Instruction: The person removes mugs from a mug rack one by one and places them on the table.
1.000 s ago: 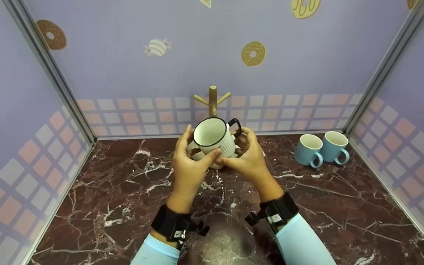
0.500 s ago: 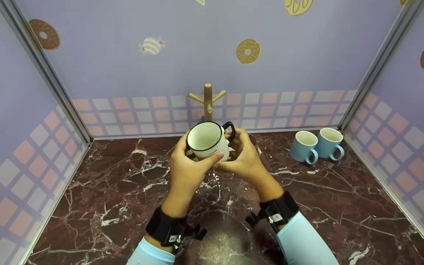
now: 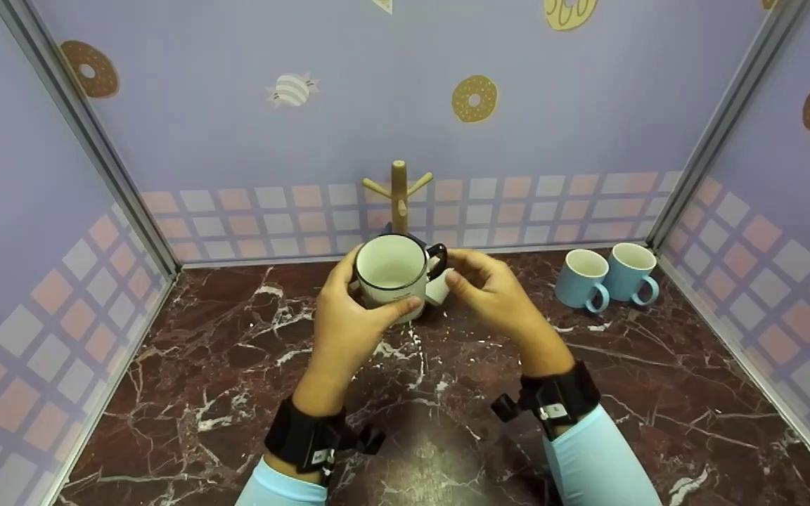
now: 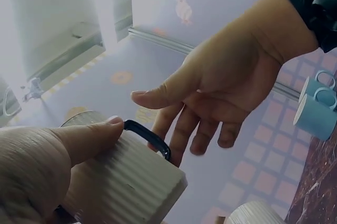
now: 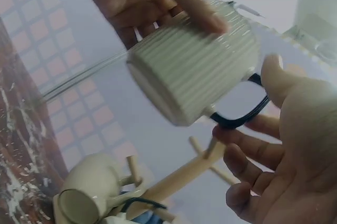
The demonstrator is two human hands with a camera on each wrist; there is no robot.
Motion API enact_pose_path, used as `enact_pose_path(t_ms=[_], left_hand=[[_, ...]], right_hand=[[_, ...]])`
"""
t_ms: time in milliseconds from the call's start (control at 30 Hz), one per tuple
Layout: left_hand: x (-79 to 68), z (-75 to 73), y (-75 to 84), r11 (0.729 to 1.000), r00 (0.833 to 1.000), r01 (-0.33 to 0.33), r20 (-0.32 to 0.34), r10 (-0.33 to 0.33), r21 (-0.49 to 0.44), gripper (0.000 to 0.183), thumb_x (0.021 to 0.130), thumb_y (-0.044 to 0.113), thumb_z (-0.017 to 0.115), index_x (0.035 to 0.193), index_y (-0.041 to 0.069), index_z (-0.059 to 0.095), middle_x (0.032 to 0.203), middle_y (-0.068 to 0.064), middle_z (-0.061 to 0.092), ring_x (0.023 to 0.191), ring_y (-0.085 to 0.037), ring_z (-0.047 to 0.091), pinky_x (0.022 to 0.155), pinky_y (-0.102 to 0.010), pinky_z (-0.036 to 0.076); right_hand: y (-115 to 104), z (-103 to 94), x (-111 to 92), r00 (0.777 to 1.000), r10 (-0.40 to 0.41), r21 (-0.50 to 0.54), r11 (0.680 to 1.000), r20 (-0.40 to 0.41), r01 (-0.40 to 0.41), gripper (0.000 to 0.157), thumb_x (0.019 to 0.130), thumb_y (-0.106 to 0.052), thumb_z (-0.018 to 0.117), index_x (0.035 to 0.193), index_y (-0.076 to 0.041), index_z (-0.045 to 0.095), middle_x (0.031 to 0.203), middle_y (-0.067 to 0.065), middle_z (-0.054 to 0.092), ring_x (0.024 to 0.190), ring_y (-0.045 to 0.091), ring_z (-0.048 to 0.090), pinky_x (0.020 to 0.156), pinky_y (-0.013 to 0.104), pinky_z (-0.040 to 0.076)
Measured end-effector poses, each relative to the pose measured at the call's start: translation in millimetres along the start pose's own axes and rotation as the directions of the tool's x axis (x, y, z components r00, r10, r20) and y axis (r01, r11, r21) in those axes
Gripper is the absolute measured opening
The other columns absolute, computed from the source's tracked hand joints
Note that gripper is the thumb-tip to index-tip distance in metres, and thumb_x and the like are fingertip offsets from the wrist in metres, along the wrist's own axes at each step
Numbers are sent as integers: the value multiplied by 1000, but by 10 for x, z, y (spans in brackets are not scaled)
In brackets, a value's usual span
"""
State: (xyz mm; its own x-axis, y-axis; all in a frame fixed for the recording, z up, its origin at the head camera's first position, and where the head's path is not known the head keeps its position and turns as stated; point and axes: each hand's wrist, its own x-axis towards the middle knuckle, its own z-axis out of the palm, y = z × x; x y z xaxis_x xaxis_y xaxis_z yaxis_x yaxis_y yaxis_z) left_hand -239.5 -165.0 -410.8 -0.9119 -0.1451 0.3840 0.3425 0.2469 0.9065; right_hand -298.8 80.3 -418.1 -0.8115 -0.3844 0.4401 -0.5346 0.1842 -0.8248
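My left hand (image 3: 349, 327) grips a white ribbed mug (image 3: 389, 263) with a dark rim, its thumb pressed along the near side. The mug is raised above the marbled table, mouth upward and towards me. Its black handle (image 3: 438, 260) points right, towards my right hand (image 3: 496, 299). In the right wrist view the fingers of that hand reach behind the handle, index fingertip close to or touching it, thumb apart. Behind the held mug stands a wooden mug tree (image 3: 399, 193). Low on it, in the right wrist view, is another white mug (image 5: 89, 182), tilted on its side.
Two light-blue mugs (image 3: 582, 280) stand upright at the back right, handles towards me. Part of another mug with a dark handle (image 5: 142, 203) shows by the tree's foot. Patterned walls (image 3: 236, 140) enclose the table (image 3: 236, 393) at the back and both sides.
Both hands held the mug before. The right hand has let go of its body and drawn back to the right, by the handle. The left hand keeps its hold.
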Motion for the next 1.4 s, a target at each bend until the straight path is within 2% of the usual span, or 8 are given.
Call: enact_pose_path(t_ms=[133,233,400,500,667,967,1200,1400], left_hand=[[-24,17,40,999,999,-39,39,38,15,109,68,25,113,163,12,60,151,-11,71,131,-30,72,113,-47,64],[-39,32,66,997,995,-68,80,65,34,111,68,23,112,164,13,59,157,-10,67,138,-32,69,119,-49,61],[-70,59,88,995,988,-87,134,80,51,117,67,17,112,169,10,54,172,-15,54,159,-38,54,132,-51,50],[-82,70,89,994,983,-98,157,90,44,117,68,15,111,169,9,53,175,-16,51,160,-37,54,133,-50,49],[-89,86,66,992,977,-117,185,107,44,114,69,14,111,168,11,54,173,-13,56,151,-33,63,131,-49,51],[-82,112,31,995,974,-91,210,81,41,114,69,16,111,168,13,54,170,-10,59,151,-33,63,132,-53,49],[-108,150,53,994,976,-88,207,72,67,115,73,25,110,170,11,51,169,-14,59,150,-34,65,130,-48,52],[-125,163,61,979,970,-133,222,96,156,109,82,36,104,173,11,48,172,-13,56,154,-36,61,129,-57,52]], right_hand=[[-111,-62,-37,997,32,-27,999,-71,-34,33,116,-12,63,143,4,73,131,22,80,105,13,75,93,22,63],[-172,-81,-65,995,33,2,999,-89,-33,28,117,-9,59,135,6,75,107,18,79,84,10,68,75,22,60],[-243,-81,-89,997,25,17,1000,-72,-24,26,118,-10,57,115,10,74,75,3,59,67,9,54,58,22,48],[-255,-86,-92,997,46,0,999,-66,-46,30,118,-14,59,104,8,73,71,-4,56,63,8,51,55,21,45],[-246,-108,-100,995,82,3,997,-50,-82,36,117,-15,62,90,8,70,67,-3,55,58,7,50,50,20,43],[-241,-157,-110,994,106,-33,994,-17,-107,42,117,-19,62,81,3,69,65,-1,62,54,9,52,49,20,44],[-259,-137,-92,978,153,-38,986,-144,-160,42,115,-19,63,82,6,72,66,-1,67,49,9,55,43,22,47],[-257,-166,-87,956,168,-27,983,-242,-179,42,114,-17,65,81,8,72,65,-3,67,50,8,55,45,22,49]])
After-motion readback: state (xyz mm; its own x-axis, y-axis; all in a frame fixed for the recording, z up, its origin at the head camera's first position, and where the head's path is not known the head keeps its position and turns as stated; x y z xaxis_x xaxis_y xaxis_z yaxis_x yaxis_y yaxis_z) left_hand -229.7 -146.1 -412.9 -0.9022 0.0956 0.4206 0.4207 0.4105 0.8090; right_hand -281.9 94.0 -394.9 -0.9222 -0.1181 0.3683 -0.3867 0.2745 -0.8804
